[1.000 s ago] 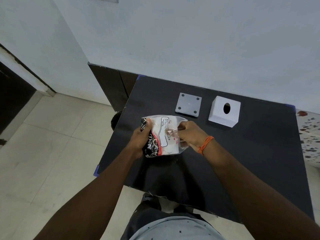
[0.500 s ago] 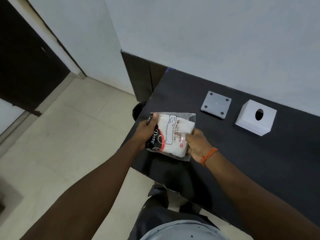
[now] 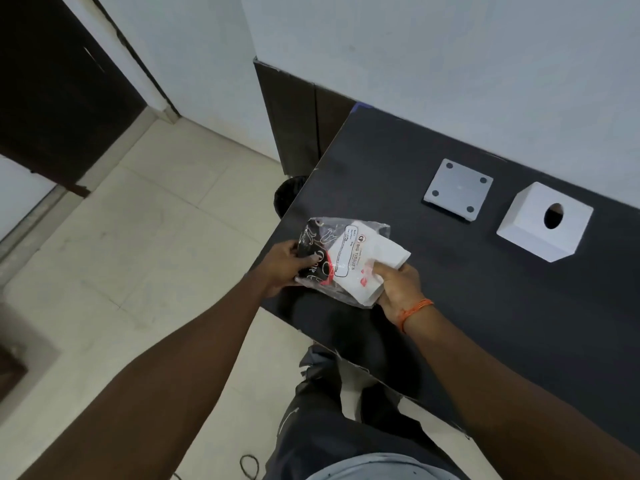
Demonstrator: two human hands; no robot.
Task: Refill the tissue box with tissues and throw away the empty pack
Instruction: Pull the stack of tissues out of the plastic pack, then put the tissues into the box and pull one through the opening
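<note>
I hold a clear plastic tissue pack (image 3: 332,251) with black and red print over the table's left front corner. My left hand (image 3: 282,266) grips the pack's dark left end. My right hand (image 3: 398,289) grips the white stack of tissues (image 3: 381,256), which sticks partly out of the pack's right end. A white tissue box (image 3: 533,233) with an oval hole on top stands on the black table (image 3: 485,306) at the right. Its grey square base plate (image 3: 457,190) lies flat just left of the box, apart from it.
A black bin (image 3: 289,195) stands on the tiled floor at the table's left edge, mostly hidden by the tabletop. A dark cabinet (image 3: 298,116) stands against the white wall behind it. A dark doorway (image 3: 59,91) is at the far left.
The camera has swung left, so the box and plate sit further right in view. The tissue stack has come further out of the pack's right end in my right hand.
</note>
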